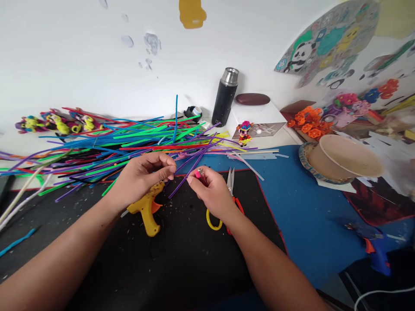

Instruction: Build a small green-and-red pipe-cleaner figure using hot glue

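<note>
My right hand (209, 188) is closed round a small pink thing (198, 173), mostly hidden in the fingers; its kind cannot be made out. Thumb and index fingertip of that hand are pinched together. To its left, my left hand (145, 175) is also pinched shut, and whatever its fingertips hold is too small to name. The two hands are apart. Under my left hand lies a yellow glue gun (148, 216) with an orange trigger. Scissors (231, 181) with red and yellow handles lie partly behind my right hand. Purple pipe cleaners (186, 177) lie behind the gap between my hands.
A pile of coloured pipe cleaners (106, 140) spreads along the wall. Behind it stand a black thermos (224, 97) and a small pipe-cleaner figure (245, 133). At right are a beige bowl (350, 157), orange flowers (309, 121) and a blue glue gun (378, 250).
</note>
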The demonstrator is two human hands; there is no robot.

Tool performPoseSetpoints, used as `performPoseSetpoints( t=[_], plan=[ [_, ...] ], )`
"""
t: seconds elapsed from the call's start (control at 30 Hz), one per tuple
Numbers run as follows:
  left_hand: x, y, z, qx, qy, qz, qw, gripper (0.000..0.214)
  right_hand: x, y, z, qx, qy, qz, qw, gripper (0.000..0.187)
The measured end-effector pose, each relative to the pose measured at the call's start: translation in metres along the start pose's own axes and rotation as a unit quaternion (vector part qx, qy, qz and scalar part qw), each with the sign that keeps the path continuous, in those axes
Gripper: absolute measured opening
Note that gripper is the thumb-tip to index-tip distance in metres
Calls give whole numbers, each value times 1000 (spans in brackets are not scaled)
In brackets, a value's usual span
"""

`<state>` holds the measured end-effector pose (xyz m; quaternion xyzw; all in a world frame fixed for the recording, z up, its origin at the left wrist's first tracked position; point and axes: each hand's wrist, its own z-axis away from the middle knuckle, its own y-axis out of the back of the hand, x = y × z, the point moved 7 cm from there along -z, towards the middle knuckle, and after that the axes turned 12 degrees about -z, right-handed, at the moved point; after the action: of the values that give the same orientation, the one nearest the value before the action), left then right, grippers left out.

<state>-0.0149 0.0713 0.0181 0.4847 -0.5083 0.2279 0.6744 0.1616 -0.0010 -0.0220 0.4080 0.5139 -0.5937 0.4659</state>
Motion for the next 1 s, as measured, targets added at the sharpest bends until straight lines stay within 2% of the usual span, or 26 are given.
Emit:
performPoseSetpoints(
  t=[0.13, 0.27, 0.73, 1.0],
  plan=[
    [0, 5, 0, 13, -10, -13, 1000, 40, 0, 1, 0, 0, -3, 0, 1000, 26],
    [1, 2, 0, 0, -25, -35, 999, 36, 0, 0, -1, -4, -7, 0, 1000, 26],
    [-4, 1, 1, -14, -28, -89, 996, 45, 1, -1, -1, -5, -13, 10, 1000, 27],
    [0, -2, 2, -32, -42, -73, 996, 40, 0, -1, 0, -5, -13, 6, 1000, 28]
  ],
)
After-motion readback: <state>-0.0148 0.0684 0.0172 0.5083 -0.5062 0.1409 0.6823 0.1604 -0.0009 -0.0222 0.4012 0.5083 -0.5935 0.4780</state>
